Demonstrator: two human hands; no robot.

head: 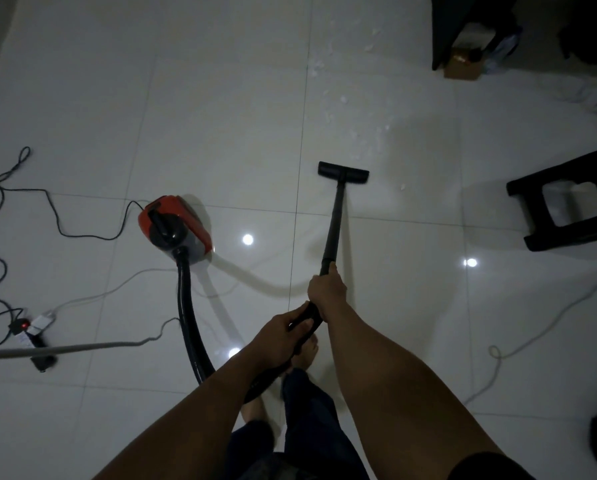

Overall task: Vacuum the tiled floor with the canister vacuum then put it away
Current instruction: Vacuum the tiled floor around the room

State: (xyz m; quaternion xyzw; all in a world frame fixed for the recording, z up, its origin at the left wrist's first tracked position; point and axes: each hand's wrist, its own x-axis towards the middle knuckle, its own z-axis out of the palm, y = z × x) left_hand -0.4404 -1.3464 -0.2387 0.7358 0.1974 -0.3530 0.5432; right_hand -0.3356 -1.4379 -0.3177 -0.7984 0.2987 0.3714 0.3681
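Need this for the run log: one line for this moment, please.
phase: vacuuming | right hand: grips wand | left hand: holds hose | nozzle: on floor, before scraps | canister: at left

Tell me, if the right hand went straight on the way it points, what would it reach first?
Probably the flat black floor nozzle. The right hand grips the long black wand and points along it; the nozzle sits at its far end, though depth is unclear.
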